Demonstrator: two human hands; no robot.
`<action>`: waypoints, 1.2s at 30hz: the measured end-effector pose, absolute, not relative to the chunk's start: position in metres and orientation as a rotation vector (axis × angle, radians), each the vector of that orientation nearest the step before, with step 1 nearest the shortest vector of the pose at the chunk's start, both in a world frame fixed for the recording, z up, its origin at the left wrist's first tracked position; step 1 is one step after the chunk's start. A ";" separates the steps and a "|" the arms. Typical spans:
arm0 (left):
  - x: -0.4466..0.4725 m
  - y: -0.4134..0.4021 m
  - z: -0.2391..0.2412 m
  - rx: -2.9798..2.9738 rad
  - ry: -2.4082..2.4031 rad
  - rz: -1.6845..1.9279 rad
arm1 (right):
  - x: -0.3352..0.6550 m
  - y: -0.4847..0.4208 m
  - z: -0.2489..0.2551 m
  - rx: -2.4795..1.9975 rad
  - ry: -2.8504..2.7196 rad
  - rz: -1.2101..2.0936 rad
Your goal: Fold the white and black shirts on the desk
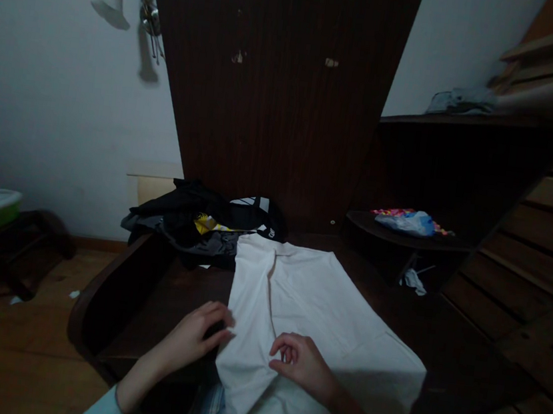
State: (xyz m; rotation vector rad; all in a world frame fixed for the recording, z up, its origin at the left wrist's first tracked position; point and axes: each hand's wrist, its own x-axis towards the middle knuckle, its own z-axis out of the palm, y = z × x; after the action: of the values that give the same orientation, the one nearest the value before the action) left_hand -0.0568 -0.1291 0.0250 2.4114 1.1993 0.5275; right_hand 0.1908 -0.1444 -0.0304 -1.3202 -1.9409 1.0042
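A white garment (323,320) lies spread on a dark wooden surface (159,300) in front of me, with a fold running down its left part. My left hand (192,338) rests at the garment's left edge, fingers curled and pinching the cloth. On top of the garment lower down, my right hand (302,365) has its fingers bent and pinched on a fold of the white cloth.
A heap of dark clothes (204,222) with a yellow patch lies behind the white garment. A tall dark wooden panel (276,86) stands at the back. A colourful bag (408,221) sits on a small shelf at right. Wooden stairs (547,220) rise on the right; a wall lamp (113,2) hangs upper left.
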 end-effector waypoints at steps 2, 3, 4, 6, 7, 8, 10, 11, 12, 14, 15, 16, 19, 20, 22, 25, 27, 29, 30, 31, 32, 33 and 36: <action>-0.043 -0.107 0.027 2.460 1.238 0.601 | 0.189 -0.146 -0.027 -1.350 -1.975 0.912; -0.035 -0.094 0.025 2.499 1.246 0.626 | 0.188 -0.147 -0.025 -1.359 -1.984 0.886; -0.027 -0.079 0.022 2.553 1.241 0.616 | 0.187 -0.147 -0.025 -1.368 -1.987 0.874; -0.013 -0.051 0.012 2.649 1.272 0.542 | 0.186 -0.148 -0.024 -1.381 -1.982 0.875; -0.008 -0.038 0.006 2.674 1.327 0.477 | 0.186 -0.149 -0.025 -1.387 -1.977 0.878; -0.005 -0.027 0.000 2.675 1.415 0.415 | 0.187 -0.151 -0.025 -1.395 -1.974 0.881; -0.002 -0.013 -0.011 2.666 1.546 0.351 | 0.189 -0.153 -0.025 -1.401 -1.980 0.879; -0.002 -0.009 -0.015 2.665 1.582 0.342 | 0.191 -0.154 -0.025 -1.393 -1.991 0.894; -0.002 -0.007 -0.018 2.671 1.594 0.344 | 0.192 -0.155 -0.024 -1.382 -1.998 0.935; -0.002 -0.008 -0.018 2.689 1.593 0.383 | 0.196 -0.152 -0.020 -1.360 -1.976 1.069; -0.001 -0.009 -0.016 2.693 1.599 0.422 | 0.197 -0.148 -0.018 -1.366 -1.937 1.119; 0.000 -0.011 -0.014 2.692 1.608 0.477 | 0.197 -0.144 -0.015 -1.393 -1.885 1.133; 0.009 -0.011 -0.008 2.675 1.629 0.669 | 0.194 -0.126 -0.012 -1.510 -1.786 0.943; 0.012 -0.010 -0.007 2.669 1.624 0.712 | 0.191 -0.121 -0.012 -1.538 -1.794 0.873; 0.017 -0.007 -0.008 2.657 1.622 0.759 | 0.184 -0.113 -0.016 -1.563 -1.842 0.796; 0.018 -0.004 -0.015 2.655 1.623 0.783 | 0.175 -0.110 -0.024 -1.558 -1.869 0.772; 0.017 -0.004 -0.019 2.660 1.615 0.776 | 0.172 -0.110 -0.029 -1.532 -1.839 0.796; 0.016 -0.004 -0.022 2.649 1.615 0.745 | 0.170 -0.109 -0.033 -1.492 -1.769 0.864; 0.015 -0.004 -0.023 2.635 1.623 0.724 | 0.170 -0.108 -0.034 -1.469 -1.722 0.908; 0.015 -0.004 -0.023 2.620 1.631 0.700 | 0.169 -0.108 -0.036 -1.447 -1.672 0.951; 0.015 -0.004 -0.023 2.608 1.636 0.676 | 0.168 -0.107 -0.039 -1.431 -1.624 0.988; 0.015 -0.004 -0.023 2.599 1.642 0.654 | 0.167 -0.107 -0.041 -1.416 -1.588 1.016; 0.014 -0.007 -0.020 2.611 1.653 0.614 | 0.165 -0.113 -0.045 -1.382 -1.576 1.052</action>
State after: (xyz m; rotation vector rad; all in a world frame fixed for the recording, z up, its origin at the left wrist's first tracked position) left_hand 0.0144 -0.0068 -0.0202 2.6106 1.6527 0.6140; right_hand 0.1649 -0.1129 -0.0445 -1.3818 -1.5758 1.0519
